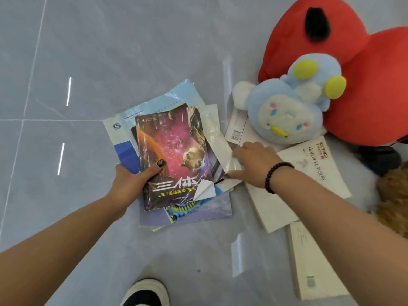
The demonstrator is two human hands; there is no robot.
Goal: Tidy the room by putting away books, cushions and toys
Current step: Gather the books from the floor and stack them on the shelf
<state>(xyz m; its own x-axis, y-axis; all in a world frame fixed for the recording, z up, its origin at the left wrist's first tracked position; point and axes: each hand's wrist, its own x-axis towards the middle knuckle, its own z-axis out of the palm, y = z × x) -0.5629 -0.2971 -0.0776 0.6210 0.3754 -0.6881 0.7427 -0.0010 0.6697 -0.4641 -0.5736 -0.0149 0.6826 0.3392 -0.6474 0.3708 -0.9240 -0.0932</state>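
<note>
**Books gathered from a grey tiled floor**

A person's left hand point(132, 180) grips a stack of books point(176, 164) over the floor point(88, 62), thumb curled onto the cover of the top volume, a science-fiction paperback point(174, 155) with a pink starfield and a peeling lower corner. Beneath it fan out a light blue book point(167, 98), a white-and-blue one point(120, 138) and a pale purple one point(187, 217). The right hand point(254, 162) (a dark beaded bracelet point(276, 176) circles its wrist) reaches to the stack's right side, its fingers point(237, 153) on a loose clear plastic wrapper point(218, 138); whether they pinch it or merely press on it cannot be told. Just right of the stack, white books point(309, 168) lie scattered on the floor, one point(313, 268) near the lower right edge of the view. A light blue plush toy point(287, 107) rests on them, leaning against a large red cushion point(364, 85). A brown fuzzy toy point(393, 195) shows at the right edge. A black-and-white shoe point(148, 292) stands at the bottom.
</note>
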